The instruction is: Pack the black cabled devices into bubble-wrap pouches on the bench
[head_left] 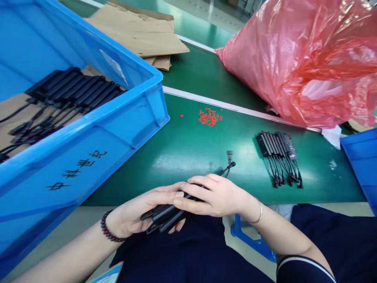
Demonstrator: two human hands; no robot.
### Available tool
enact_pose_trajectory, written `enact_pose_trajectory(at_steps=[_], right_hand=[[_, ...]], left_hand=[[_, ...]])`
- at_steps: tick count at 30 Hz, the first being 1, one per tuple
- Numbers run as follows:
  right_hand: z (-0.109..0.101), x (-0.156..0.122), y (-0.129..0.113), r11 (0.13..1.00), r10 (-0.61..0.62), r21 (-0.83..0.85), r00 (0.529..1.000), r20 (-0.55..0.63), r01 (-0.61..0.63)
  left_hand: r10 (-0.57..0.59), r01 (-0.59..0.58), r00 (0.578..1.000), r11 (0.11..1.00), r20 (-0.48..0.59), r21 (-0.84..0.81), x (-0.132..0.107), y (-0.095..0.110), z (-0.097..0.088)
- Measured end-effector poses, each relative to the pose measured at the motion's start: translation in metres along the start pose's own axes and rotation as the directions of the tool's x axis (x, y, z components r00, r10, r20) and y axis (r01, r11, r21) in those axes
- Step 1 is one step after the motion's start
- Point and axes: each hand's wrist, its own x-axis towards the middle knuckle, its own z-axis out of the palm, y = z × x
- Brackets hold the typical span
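Several flat black cabled modules are bunched together above my lap, near the table's front edge. My left hand is wrapped round them from the left and below, its fingertips showing underneath. From the right, my right hand closes over their upper end, its fingers lying across the top. A short black cable with a connector sticks out past my right hand over the table. Part of the bunch is hidden by my fingers. To the right lies a row of similar black modules, their cables pointing towards me.
A blue crate at left holds more black modules on cardboard. Small orange-red rings lie mid-table. Behind are cardboard sheets and a large pink plastic bag. Another blue crate stands at the right edge.
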Motion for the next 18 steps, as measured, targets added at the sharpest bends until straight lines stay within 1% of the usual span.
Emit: enact_pose_trajectory(at_steps=[2,4,6,7,8,9,10,11,12,13,14,15,16,17,18], right_hand=[[-0.007,-0.006,-0.001,1.0,0.025,0.011,0.997,0.078,-0.026],[-0.015,-0.01,-0.005,0.996,0.087,0.02,0.991,0.102,-0.09],[-0.023,-0.014,-0.008,0.982,0.188,0.013,0.977,0.1,-0.191],[-0.027,-0.018,-0.008,0.966,0.256,-0.004,0.963,0.087,-0.257],[-0.03,-0.022,-0.007,0.939,0.344,-0.035,0.937,0.062,-0.343],[-0.031,-0.028,-0.004,0.891,0.449,-0.078,0.893,0.017,-0.447],[-0.031,-0.036,0.002,0.816,0.562,-0.128,0.826,-0.049,-0.563],[-0.029,-0.044,0.008,0.713,0.666,-0.178,0.734,-0.13,-0.678],[-0.025,-0.054,0.017,0.59,0.749,-0.22,0.628,-0.208,-0.777],[-0.019,-0.065,0.026,0.468,0.806,-0.253,0.527,-0.269,-0.847],[-0.011,-0.076,0.035,0.372,0.838,-0.281,0.45,-0.309,-0.885],[-0.001,-0.087,0.044,0.303,0.86,-0.305,0.397,-0.321,-0.903],[0.009,-0.097,0.052,0.261,0.869,-0.325,0.368,-0.33,-0.909],[0.019,-0.107,0.06,0.239,0.871,-0.337,0.354,-0.34,-0.911],[0.028,-0.116,0.066,0.238,0.864,-0.342,0.359,-0.353,-0.909]], left_hand=[[-0.048,0.05,0.997,0.998,0.058,-0.041,0.006,0.0,0.003],[-0.096,0.11,0.985,0.99,0.14,-0.093,0.015,0.0,0.004],[-0.077,0.111,0.975,0.981,0.207,-0.157,0.024,0.002,0.004],[-0.045,0.085,0.976,0.979,0.212,-0.186,0.028,0.003,0.003],[0.0,0.038,0.983,0.979,0.183,-0.2,0.03,0.005,0.003],[0.047,-0.023,0.991,0.982,0.125,-0.189,0.031,0.006,0.002],[0.089,-0.08,0.995,0.986,0.053,-0.145,0.031,0.006,0.002],[0.123,-0.124,0.992,0.99,-0.018,-0.069,0.029,0.006,0.001],[0.149,-0.148,0.986,0.989,-0.078,0.025,0.026,0.005,0.001],[0.167,-0.152,0.978,0.981,-0.122,0.124,0.023,0.003,0.001],[0.18,-0.145,0.973,0.965,-0.146,0.218,0.018,0.0,0.001],[0.194,-0.14,0.968,0.943,-0.159,0.303,0.013,-0.005,0.0],[0.223,-0.146,0.961,0.911,-0.164,0.385,0.006,-0.01,-0.001],[0.276,-0.168,0.947,0.86,-0.162,0.481,-0.002,-0.016,-0.003],[0.346,-0.2,0.926,0.788,-0.151,0.582,-0.013,-0.022,-0.006]])
